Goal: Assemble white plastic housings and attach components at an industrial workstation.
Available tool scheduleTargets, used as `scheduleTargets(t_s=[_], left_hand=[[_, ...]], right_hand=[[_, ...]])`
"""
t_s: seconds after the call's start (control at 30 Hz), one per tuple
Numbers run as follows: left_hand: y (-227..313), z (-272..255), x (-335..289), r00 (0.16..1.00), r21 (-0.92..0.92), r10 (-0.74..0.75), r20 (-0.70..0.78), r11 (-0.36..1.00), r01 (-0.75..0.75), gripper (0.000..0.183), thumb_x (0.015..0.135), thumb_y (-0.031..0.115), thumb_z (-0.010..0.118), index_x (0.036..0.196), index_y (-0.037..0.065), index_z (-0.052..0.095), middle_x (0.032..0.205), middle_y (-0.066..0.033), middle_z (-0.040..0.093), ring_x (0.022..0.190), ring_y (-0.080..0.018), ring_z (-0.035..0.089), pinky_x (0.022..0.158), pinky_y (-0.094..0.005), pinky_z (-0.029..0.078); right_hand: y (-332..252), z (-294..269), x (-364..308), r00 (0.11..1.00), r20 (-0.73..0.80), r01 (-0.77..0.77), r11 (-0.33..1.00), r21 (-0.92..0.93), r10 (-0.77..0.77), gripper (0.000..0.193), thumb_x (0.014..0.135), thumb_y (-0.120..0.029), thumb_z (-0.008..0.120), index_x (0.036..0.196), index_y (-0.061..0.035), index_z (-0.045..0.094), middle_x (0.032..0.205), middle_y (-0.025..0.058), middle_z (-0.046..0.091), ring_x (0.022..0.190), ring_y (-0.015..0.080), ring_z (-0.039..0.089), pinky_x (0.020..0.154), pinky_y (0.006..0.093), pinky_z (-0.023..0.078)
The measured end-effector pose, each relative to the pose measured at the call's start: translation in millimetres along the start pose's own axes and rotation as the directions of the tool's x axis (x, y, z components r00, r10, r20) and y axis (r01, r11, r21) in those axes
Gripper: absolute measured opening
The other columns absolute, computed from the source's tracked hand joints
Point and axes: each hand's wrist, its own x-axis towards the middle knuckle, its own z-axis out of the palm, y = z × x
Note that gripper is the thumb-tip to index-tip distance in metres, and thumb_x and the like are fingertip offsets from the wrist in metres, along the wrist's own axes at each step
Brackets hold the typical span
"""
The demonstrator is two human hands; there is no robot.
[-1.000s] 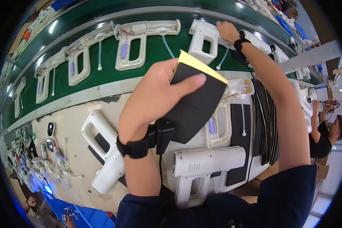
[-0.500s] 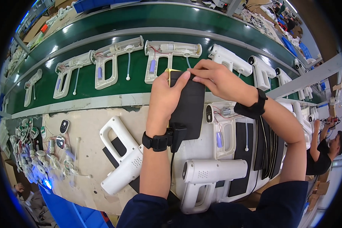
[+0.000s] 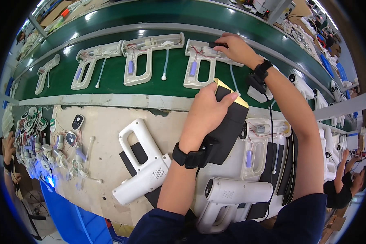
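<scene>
My left hand holds a stack of black foam sheets with a yellow backing just above the bench edge. My right hand reaches out over the green conveyor belt and presses a small black strip onto the top of an open white gun-shaped housing half. Two more open housing halves lie to its left on the belt, with wires and small blue parts inside. Both wrists wear black bands.
On the beige bench lie a closed white housing, another one near my body, an open half, black foam strips and a pile of small wired parts. A blue bin stands lower left. Another person works at right.
The belt has carried the housings to the right. My right hand left the foam stack and reached out to a housing on the belt. My left hand kept the stack and lowered it.
</scene>
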Motion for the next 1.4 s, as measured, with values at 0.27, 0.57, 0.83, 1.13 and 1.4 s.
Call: scheduleTargets(t_s=[0.27, 0.57, 0.83, 1.13, 1.4], left_hand=[[4, 0, -1, 1.000, -0.022, 0.017, -0.009, 1.000, -0.017, 0.040, 0.085, 0.030, 0.070, 0.090, -0.007, 0.056, 0.087, -0.0250, 0.065, 0.076, -0.0379, 0.065, 0.069, -0.0418, 0.050], [23, -2, -14, 0.972, 0.105, 0.147, 0.182, 0.980, -0.168, 0.040, 0.086, 0.032, 0.070, 0.100, -0.005, 0.062, 0.087, -0.0166, 0.067, 0.078, -0.0245, 0.064, 0.074, -0.0329, 0.049], [22, -4, -13, 0.941, -0.030, 0.191, 0.280, 0.981, -0.190, 0.037, 0.084, 0.030, 0.071, 0.097, -0.003, 0.063, 0.087, -0.0164, 0.067, 0.079, -0.0251, 0.064, 0.073, -0.0343, 0.049], [62, 8, -46, 0.843, -0.088, 0.382, 0.379, 0.921, -0.379, 0.036, 0.081, 0.029, 0.072, 0.095, -0.002, 0.059, 0.084, -0.0224, 0.063, 0.085, -0.0401, 0.062, 0.075, -0.0445, 0.049], [87, 6, -88, 0.632, -0.113, 0.345, 0.694, 0.919, -0.377, 0.031, 0.084, 0.017, 0.069, 0.094, -0.007, 0.051, 0.072, -0.0248, 0.060, 0.075, -0.0429, 0.063, 0.069, -0.0490, 0.049]], right_hand=[[15, -2, 9, 0.960, 0.270, -0.063, 0.996, -0.066, 0.079, 0.033, 0.087, -0.024, 0.068, 0.107, 0.0028, 0.068, 0.104, 0.0199, 0.062, 0.092, 0.0369, 0.060, 0.084, 0.0401, 0.048], [-46, 1, -11, 0.992, 0.097, 0.019, 0.868, 0.496, -0.077, 0.034, 0.078, -0.008, 0.076, 0.110, -0.0011, 0.067, 0.106, 0.0123, 0.067, 0.095, 0.0219, 0.064, 0.086, 0.0315, 0.051], [-59, 18, -22, 0.977, 0.193, 0.018, 0.932, 0.361, -0.094, 0.028, 0.076, -0.008, 0.077, 0.102, -0.0024, 0.071, 0.103, 0.0116, 0.070, 0.092, 0.0266, 0.065, 0.087, 0.0332, 0.050], [-114, -23, -13, 0.879, 0.098, 0.418, 0.853, 0.312, -0.466, 0.033, 0.074, -0.002, 0.073, 0.107, -0.0040, 0.070, 0.110, 0.0124, 0.066, 0.106, 0.0308, 0.058, 0.093, 0.0390, 0.046], [-248, 72, -56, 0.384, 0.124, 0.899, 0.401, 0.178, -0.915, 0.025, 0.082, -0.011, 0.058, 0.105, -0.0007, 0.062, 0.113, 0.0089, 0.061, 0.108, 0.0263, 0.057, 0.100, 0.0387, 0.044]])
